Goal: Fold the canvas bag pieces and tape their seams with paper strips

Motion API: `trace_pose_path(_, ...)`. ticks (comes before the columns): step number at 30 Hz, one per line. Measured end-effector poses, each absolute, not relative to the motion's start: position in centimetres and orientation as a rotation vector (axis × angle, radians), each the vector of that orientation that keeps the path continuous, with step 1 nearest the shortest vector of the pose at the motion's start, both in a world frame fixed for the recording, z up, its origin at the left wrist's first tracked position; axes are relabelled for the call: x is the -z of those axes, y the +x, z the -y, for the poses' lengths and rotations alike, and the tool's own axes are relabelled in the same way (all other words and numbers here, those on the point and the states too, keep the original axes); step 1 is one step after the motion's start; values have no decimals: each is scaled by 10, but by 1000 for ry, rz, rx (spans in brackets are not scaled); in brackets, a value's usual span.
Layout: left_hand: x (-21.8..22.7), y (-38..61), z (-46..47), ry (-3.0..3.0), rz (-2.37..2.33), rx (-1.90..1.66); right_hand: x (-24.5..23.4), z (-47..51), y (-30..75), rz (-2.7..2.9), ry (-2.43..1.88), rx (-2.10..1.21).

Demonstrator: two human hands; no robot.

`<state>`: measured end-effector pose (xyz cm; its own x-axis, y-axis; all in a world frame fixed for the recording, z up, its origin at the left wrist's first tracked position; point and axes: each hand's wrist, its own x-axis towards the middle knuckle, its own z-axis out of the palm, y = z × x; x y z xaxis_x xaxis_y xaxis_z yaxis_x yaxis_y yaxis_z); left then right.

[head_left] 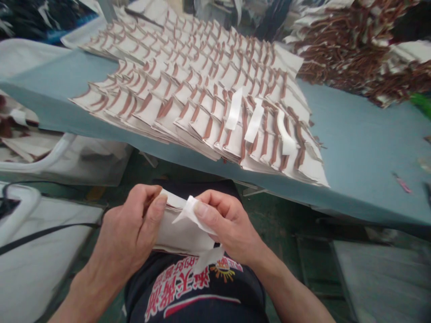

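Note:
My left hand is closed on a small stack of white fabric pieces held over my lap, thumb pressed on the top edge. My right hand pinches a white paper strip that lifts off the top piece, and the strip's loose end hangs below my fingers. Both hands are close together below the table edge.
On the blue table lie rows of overlapping white pieces with brown trim; white strips rest on the near ones. A heap of brown-trimmed pieces is at far right. White bins stand at left.

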<state>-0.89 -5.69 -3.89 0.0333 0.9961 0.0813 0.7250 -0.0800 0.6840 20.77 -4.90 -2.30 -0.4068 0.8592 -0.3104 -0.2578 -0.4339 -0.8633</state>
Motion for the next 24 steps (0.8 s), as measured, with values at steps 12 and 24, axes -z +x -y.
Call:
trace_pose_path(12, 16, 13, 53, 1815, -1318, -789, 30, 50, 212, 1006, -1057, -1819)
trace_pose_path(24, 27, 15, 60, 2191, -1451, -957, 33, 47, 222, 1065, -1125, -1997)
